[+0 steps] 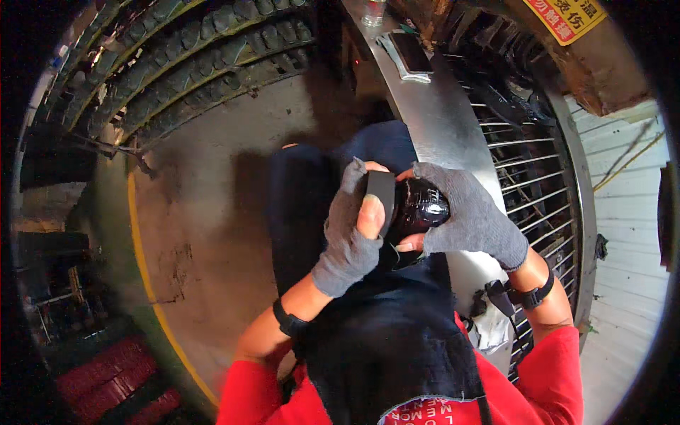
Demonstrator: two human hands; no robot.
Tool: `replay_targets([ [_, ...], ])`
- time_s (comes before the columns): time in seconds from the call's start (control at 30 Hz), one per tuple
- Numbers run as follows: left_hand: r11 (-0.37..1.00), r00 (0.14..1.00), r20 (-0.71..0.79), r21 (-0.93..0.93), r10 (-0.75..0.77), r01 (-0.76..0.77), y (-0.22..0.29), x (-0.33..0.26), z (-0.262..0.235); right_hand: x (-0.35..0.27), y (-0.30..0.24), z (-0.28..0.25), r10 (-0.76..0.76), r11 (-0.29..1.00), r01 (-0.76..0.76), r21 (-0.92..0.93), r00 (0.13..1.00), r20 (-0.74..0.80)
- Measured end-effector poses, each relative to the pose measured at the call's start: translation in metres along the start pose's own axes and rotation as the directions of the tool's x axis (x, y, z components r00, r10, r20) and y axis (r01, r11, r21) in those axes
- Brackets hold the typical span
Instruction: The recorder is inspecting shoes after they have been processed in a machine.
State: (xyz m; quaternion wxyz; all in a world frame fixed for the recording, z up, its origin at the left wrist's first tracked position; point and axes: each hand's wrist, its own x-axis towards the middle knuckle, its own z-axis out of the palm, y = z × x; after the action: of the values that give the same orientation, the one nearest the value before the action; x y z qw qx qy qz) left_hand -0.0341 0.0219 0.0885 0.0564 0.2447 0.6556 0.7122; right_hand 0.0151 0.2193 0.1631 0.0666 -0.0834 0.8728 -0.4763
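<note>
In front of my lap, both hands hold a glossy black shoe-like piece (423, 205) with a rounded, shiny end. My left hand (348, 237), in a grey fingerless glove, is closed on a matte dark grey curved part (382, 198) that looks like a sole, its thumb pressed on the face. My right hand (464, 212), gloved the same way, wraps round the glossy rounded end, with thumb below and fingers above. The matte part and the glossy part lie against each other; whether they are joined I cannot tell. The underside is hidden by my hands and the dark apron (382, 319).
A metal bench (450, 117) runs along my right, beside a rack of metal rollers (528, 156). On the bench lie a dark phone-like slab (412, 52), a folded cloth (398, 60), a clear bottle (373, 13) and a crumpled white item (492, 329). Racks of dark shoe-shaped items (212, 64) stand far left.
</note>
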Motion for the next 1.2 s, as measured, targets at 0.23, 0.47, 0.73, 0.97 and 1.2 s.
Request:
replay_targets([
  [0.23,0.99,0.991,0.106,0.129,-0.077,0.063,0.015,-0.022,-0.019,-0.016,-0.019,0.013,-0.089,0.945,0.073,-0.32,0.995,-0.035],
  [0.47,0.988,0.948,0.306,-0.094,-0.086,0.12,0.038,-0.034,-0.033,-0.048,-0.039,0.019,0.054,0.992,-0.043,-0.119,0.995,0.089],
  [0.73,0.854,0.899,0.282,-0.314,-0.334,0.415,0.042,-0.038,-0.006,-0.069,-0.041,0.026,-0.031,0.901,0.147,-0.409,0.96,0.278],
  [0.97,0.9,0.89,0.364,-0.229,-0.274,0.371,0.027,-0.025,-0.017,-0.051,-0.021,0.041,-0.252,0.921,0.255,-0.295,0.966,0.047],
  [1.2,0.933,0.935,0.017,-0.069,-0.353,0.353,0.051,-0.001,-0.003,-0.015,-0.028,0.077,0.637,0.491,-0.092,0.867,0.716,-0.285],
])
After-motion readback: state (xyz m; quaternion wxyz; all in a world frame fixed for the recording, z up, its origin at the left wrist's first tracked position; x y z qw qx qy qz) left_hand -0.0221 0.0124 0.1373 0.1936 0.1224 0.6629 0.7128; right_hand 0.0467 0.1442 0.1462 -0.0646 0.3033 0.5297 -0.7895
